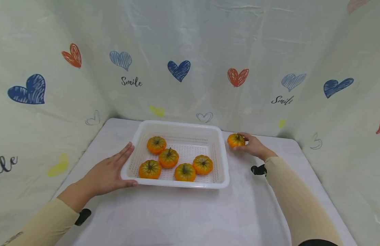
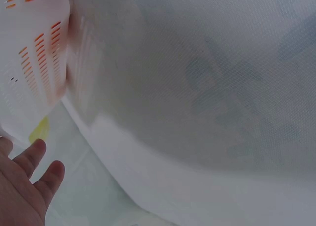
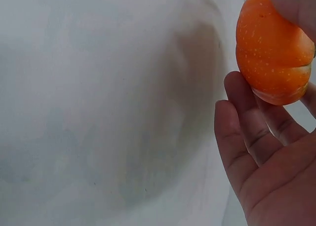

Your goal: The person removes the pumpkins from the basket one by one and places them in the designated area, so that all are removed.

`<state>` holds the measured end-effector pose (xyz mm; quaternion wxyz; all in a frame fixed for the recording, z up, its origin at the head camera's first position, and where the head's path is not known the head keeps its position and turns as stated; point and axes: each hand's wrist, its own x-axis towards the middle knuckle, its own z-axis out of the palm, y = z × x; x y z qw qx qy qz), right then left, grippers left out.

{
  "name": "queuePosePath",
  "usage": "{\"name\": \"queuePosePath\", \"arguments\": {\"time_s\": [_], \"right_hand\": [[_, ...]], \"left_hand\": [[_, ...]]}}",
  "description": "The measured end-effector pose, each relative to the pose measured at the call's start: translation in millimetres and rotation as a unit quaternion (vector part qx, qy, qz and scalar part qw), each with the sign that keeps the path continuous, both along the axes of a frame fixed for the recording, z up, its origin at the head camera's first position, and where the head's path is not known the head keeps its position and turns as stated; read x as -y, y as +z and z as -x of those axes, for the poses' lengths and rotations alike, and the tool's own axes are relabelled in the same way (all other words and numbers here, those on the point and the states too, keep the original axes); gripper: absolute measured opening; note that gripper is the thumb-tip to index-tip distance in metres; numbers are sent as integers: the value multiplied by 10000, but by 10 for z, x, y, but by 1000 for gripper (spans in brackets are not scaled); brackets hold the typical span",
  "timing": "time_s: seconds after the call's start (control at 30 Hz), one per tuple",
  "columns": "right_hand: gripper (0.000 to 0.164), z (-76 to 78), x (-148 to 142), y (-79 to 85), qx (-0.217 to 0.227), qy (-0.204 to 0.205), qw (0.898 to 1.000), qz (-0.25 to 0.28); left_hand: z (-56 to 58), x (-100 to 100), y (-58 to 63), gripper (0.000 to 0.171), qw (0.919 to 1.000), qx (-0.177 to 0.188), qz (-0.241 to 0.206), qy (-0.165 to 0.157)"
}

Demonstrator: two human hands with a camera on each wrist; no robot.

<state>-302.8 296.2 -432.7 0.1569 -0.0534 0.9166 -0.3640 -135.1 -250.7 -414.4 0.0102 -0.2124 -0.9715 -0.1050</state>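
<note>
Right hand (image 1: 254, 145) extends from a right forearm (image 1: 295, 196) slanting toward eleven o'clock, its thumb and fingers partly curled about a small orange pumpkin (image 1: 235, 140), held just outside the white basket (image 1: 190, 184) at between two and three o'clock from its middle. At the basket's eight-to-nine o'clock side, the left hand (image 1: 107, 172) lies spread, fingers nearly straight, thumb at the near rim, touching without gripping; its forearm (image 1: 45, 218) points toward two o'clock. Five other pumpkins (image 1: 168, 159) rest inside the basket.
</note>
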Motion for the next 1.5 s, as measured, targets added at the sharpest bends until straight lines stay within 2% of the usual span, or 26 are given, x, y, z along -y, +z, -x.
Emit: {"name": "queuePosePath", "arguments": {"time_s": [0.4, 0.63, 0.93, 1.5], "right_hand": [[98, 29, 91, -177, 124, -391, 9991, 56], [103, 78, 123, -258, 4, -368, 9993, -18], [96, 113, 164, -313, -210, -257, 9993, -142], [99, 124, 206, -370, 33, -386, 9991, -146]], "left_hand": [[-2, -23, 21, 118, 10000, 27, -29, 3], [-7, -26, 18, 119, 9999, 97, -32, 98], [-12, -31, 10, 118, 9999, 97, -86, 60], [-23, -29, 20, 118, 9998, 107, -105, 104]]}}
